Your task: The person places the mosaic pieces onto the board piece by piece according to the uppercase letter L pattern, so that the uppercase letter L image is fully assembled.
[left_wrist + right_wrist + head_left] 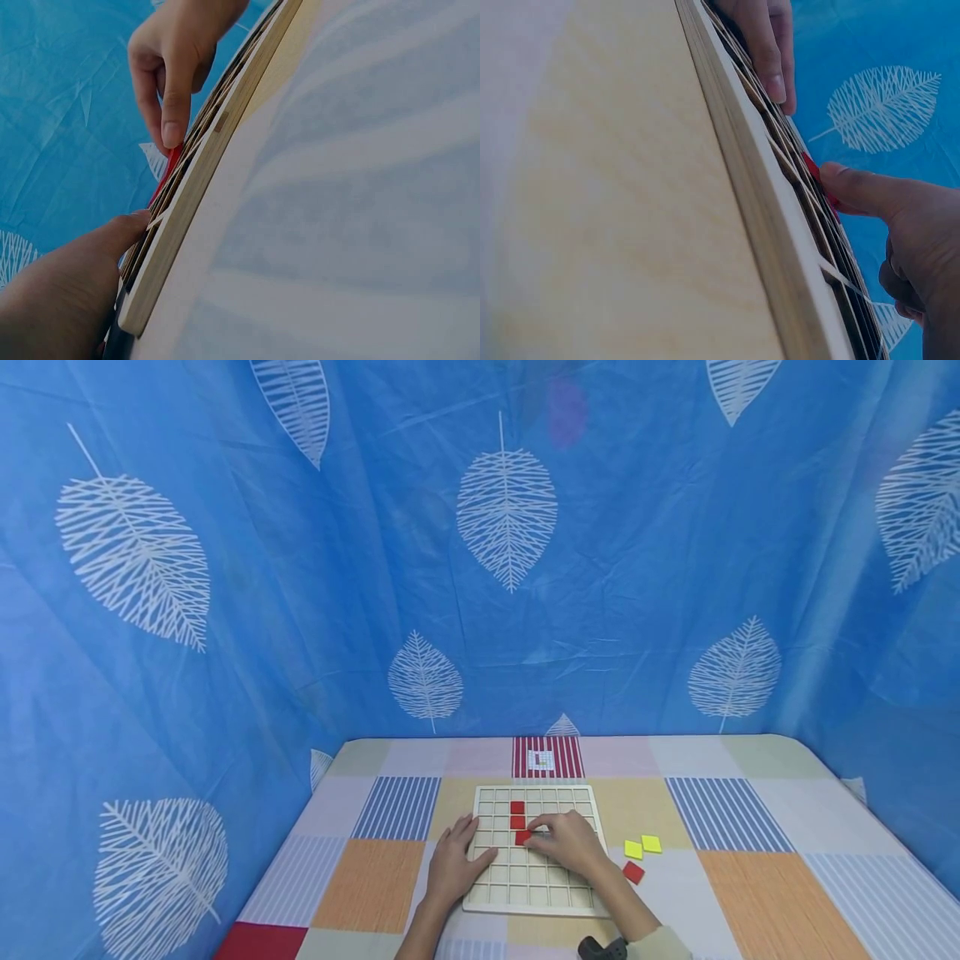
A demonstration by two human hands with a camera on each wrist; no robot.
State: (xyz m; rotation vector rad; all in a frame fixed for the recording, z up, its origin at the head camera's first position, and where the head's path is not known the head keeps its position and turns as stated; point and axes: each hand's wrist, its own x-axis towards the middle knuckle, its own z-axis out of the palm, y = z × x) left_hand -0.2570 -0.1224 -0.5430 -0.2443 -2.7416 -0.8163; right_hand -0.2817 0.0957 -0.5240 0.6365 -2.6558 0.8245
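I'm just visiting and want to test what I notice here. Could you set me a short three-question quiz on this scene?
1. True or false: the left hand rests flat on the wooden grid board.
2. How many yellow tiles lie loose on the tablecloth beside the board? A) none B) two C) five
3. Fill in: the right hand is touching a ___ tile on the board.

Key: 1 true; 2 B; 3 red. Two more red tiles sit in the same column, and one loose red tile lies off the board.
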